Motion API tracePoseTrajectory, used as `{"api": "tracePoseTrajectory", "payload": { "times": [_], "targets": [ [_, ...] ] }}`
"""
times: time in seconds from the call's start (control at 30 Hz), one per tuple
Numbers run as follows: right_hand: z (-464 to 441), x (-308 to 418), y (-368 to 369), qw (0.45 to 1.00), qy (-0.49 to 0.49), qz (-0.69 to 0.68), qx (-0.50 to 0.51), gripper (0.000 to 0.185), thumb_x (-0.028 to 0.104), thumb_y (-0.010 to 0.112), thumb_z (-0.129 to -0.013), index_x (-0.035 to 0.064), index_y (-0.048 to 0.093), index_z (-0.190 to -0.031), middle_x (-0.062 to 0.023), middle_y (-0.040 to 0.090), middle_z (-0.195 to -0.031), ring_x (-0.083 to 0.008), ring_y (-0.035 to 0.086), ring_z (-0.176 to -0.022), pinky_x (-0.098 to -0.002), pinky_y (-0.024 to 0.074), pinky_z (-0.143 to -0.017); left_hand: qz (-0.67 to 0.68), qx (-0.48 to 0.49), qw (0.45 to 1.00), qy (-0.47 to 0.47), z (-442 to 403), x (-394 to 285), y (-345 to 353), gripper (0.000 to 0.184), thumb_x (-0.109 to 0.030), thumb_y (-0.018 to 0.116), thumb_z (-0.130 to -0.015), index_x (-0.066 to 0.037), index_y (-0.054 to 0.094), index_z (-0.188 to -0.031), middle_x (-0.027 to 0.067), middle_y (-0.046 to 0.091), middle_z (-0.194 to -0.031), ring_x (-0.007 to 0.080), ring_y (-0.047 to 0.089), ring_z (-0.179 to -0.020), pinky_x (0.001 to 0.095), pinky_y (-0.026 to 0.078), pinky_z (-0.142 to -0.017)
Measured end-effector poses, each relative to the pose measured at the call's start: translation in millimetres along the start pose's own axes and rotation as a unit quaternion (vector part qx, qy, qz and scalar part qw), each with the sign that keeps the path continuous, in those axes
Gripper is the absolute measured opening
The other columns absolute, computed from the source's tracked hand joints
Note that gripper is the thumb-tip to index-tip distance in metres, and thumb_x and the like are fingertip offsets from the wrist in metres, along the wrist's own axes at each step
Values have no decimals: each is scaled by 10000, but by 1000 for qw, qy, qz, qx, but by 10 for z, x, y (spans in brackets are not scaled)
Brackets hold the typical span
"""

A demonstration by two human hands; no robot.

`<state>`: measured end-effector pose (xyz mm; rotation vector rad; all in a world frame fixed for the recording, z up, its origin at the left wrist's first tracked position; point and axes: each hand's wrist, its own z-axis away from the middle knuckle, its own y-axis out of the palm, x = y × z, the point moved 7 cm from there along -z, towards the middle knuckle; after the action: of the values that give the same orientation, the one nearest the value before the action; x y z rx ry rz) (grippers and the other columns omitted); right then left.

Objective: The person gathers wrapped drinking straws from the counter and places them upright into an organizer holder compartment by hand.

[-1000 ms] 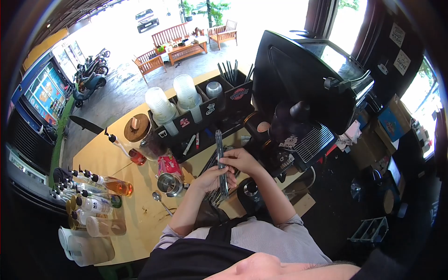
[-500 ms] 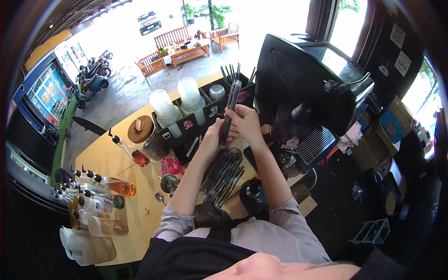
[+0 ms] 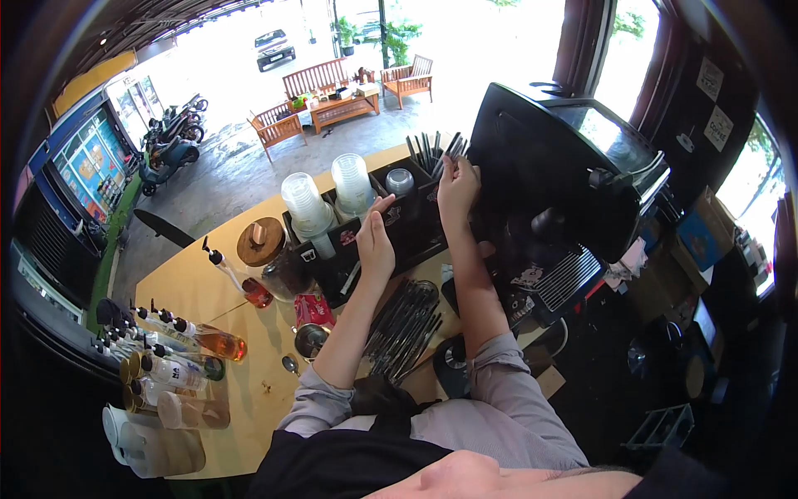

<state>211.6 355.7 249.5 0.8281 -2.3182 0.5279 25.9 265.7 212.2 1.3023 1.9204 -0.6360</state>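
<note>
Black wrapped straws stand in the right end compartment of a black organizer (image 3: 407, 218). My right hand (image 3: 458, 187) is at that compartment, its fingers closed around several of the straws (image 3: 455, 146) near their upper part. My left hand (image 3: 376, 241) hovers over the organizer's front side, fingers apart and holding nothing. A pile of wrapped straws (image 3: 405, 326) lies on the wooden counter below my forearms. Stacked clear cups (image 3: 352, 185) and a small jar (image 3: 400, 181) fill other compartments.
A wooden-lidded jar (image 3: 264, 245), pump bottles (image 3: 218, 339) and a metal pitcher (image 3: 310, 339) stand on the counter to the left. A large black machine (image 3: 532, 158) rises at the right, with a drip grate (image 3: 569, 279). Outside are benches and a car.
Both hands have moved forward, away from the pile. The straw bundle held between them has gone to the organizer's right compartment with my right hand, and my left hand has come off it.
</note>
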Motion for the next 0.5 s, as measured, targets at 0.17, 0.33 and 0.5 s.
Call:
{"api": "tracePoseTrajectory", "payload": {
  "times": [0.17, 0.33, 0.5],
  "targets": [
    [31, -201, 360, 986, 59, 121, 99, 211, 299, 619, -852, 116, 692, -927, -129, 639, -825, -298, 604, -859, -413, 500, -716, -14, 20, 1000, -20, 89, 159, -38, 466, -262, 239, -1016, 6, 594, -1152, 130, 599, -1192, 255, 453, -1251, 352, 293, -1071],
    [148, -409, 615, 962, 95, 178, 183, 235, 324, 626, -847, 140, 710, -966, -126, 663, -897, -289, 606, -924, -413, 505, -780, -39, 31, 998, -34, 148, 164, -53, 507, -310, 223, -1021, 8, 592, -1161, 111, 597, -1201, 243, 462, -1240, 346, 291, -1076],
    [231, -245, 466, 981, 2, 155, 117, 506, 287, 691, -789, 27, 565, -1204, -156, 588, -1143, -310, 535, -1079, -404, 453, -898, 6, 32, 998, -61, 206, 321, -53, 419, -231, 283, -1009, 16, 599, -1131, 157, 607, -1177, 280, 473, -1236, 361, 323, -1051]
  ]
}}
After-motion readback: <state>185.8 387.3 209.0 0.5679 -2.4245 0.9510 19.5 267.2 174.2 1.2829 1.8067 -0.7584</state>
